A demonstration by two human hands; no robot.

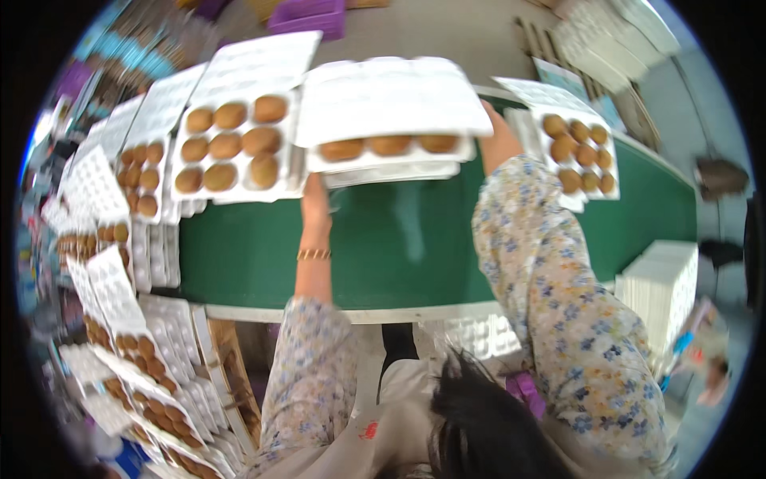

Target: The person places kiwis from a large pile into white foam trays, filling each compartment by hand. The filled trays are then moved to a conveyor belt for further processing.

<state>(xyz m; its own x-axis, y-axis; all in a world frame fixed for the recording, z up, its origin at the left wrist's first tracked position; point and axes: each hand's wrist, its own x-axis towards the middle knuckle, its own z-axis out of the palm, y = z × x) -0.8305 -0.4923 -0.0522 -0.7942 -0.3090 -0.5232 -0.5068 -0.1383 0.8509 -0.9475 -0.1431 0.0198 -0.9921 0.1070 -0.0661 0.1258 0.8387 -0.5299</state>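
Observation:
In front of me is a white lidded tray [392, 105] of round brown fruit that look like kiwifruit [392, 144], its lid partly lowered, on top of other white trays. My left hand [314, 200] grips its near left corner; a bracelet is on that wrist. My right hand [499, 141] is at its right side, the fingers hidden behind the lid. Just left stands an open tray [294, 170] with rows of the same fruit, its lid [257, 60] raised. Another open tray [611, 157] of fruit lies to the right.
The green tabletop [383, 251] has a pale front edge [413, 312]. More filled trays [140, 179] line the left side. A tall stack of white trays [664, 287] stands at the right. Beyond the table are a purple crate [308, 18] and wooden slats [529, 45].

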